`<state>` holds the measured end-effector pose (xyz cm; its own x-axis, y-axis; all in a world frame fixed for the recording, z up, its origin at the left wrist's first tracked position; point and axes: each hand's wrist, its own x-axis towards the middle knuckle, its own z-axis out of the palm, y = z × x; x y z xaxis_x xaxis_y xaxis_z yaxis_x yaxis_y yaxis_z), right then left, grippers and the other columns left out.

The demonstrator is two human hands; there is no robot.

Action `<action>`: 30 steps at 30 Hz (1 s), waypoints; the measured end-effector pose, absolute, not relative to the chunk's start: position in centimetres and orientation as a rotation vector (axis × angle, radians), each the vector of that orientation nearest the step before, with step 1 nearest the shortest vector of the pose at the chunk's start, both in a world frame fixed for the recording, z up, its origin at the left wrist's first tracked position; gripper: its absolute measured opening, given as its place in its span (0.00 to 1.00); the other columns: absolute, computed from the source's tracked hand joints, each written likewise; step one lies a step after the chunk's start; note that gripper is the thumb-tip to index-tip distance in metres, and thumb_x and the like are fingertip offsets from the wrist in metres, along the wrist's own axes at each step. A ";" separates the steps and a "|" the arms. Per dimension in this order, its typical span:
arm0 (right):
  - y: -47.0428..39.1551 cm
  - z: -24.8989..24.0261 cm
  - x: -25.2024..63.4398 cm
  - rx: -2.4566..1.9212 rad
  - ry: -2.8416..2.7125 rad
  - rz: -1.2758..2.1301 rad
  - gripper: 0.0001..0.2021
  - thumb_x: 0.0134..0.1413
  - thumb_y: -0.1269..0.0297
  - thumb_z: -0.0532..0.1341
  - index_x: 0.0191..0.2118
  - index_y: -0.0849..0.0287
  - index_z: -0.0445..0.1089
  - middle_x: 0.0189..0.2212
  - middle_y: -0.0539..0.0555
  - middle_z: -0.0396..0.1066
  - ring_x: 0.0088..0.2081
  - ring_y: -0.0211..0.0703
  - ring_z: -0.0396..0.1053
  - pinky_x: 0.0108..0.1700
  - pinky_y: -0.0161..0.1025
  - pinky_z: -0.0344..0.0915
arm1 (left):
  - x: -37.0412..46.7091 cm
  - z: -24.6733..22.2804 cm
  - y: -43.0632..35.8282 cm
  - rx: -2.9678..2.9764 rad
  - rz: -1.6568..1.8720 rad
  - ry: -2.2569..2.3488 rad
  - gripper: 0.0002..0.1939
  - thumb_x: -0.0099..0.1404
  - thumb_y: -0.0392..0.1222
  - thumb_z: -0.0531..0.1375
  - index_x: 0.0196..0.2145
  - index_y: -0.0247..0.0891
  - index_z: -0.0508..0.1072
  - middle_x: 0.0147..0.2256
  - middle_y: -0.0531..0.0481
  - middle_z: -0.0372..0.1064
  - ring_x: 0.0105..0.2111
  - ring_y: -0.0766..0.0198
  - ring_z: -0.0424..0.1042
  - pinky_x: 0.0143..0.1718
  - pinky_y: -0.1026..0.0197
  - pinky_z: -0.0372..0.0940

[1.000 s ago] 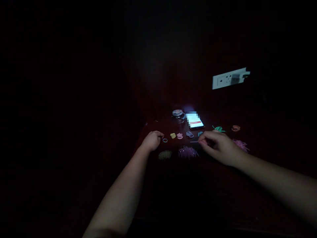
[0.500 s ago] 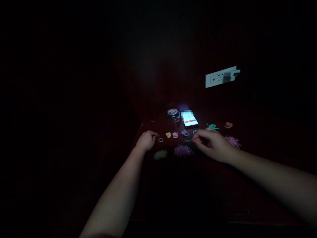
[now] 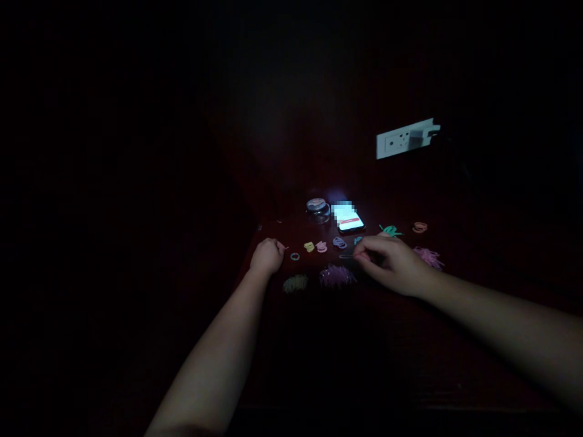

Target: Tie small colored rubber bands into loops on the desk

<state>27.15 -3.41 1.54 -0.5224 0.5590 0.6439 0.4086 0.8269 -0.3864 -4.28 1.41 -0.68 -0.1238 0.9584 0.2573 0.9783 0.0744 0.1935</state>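
Observation:
Thumb and finger of my right hand (image 3: pixel 394 262) are pinched on a thin pale loop (image 3: pixel 346 257) that sticks out to the left. My left hand (image 3: pixel 267 256) is closed at the left, with a small reddish tip showing at its fingers; what it holds is too small to name. Beside it lies a small ring of mixed colours (image 3: pixel 295 257). Yellow bands (image 3: pixel 309 247), pink bands (image 3: pixel 321 247) and purple bands (image 3: pixel 339 243) form a row between the hands. Blue bands (image 3: pixel 357 241) lie just behind my right fingertips.
Nearer me are a yellowish pile (image 3: pixel 296 283) and a purple pile (image 3: pixel 337 276). A lidded jar (image 3: pixel 317 210) and a lit phone (image 3: pixel 350 221) stand behind. Green bands (image 3: pixel 390 230), orange bands (image 3: pixel 419 227) and a pink pile (image 3: pixel 428 258) lie right. A socket (image 3: pixel 404 139) is beyond.
The fingers of my left hand have drawn in and moved slightly left, away from the small ring. My right hand stays nearly still with the loop.

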 end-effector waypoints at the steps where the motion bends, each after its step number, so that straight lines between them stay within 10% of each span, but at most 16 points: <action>1: -3.4 1.6 27.2 -0.706 -2.195 0.234 0.07 0.59 0.66 0.57 0.29 0.58 0.68 0.22 0.48 0.66 0.26 0.38 0.62 0.35 0.38 0.57 | -4.2 -0.6 1.4 -2.017 -0.497 -2.266 0.10 0.65 0.41 0.55 0.35 0.36 0.76 0.42 0.41 0.74 0.41 0.57 0.73 0.46 0.60 0.65; 30: -2.9 1.4 27.3 -0.689 -2.225 0.258 0.09 0.59 0.65 0.57 0.29 0.59 0.68 0.22 0.48 0.65 0.25 0.36 0.62 0.36 0.38 0.57 | -4.0 -0.5 1.4 -2.067 -0.687 -2.298 0.08 0.66 0.44 0.55 0.37 0.42 0.74 0.38 0.49 0.77 0.36 0.59 0.74 0.37 0.62 0.64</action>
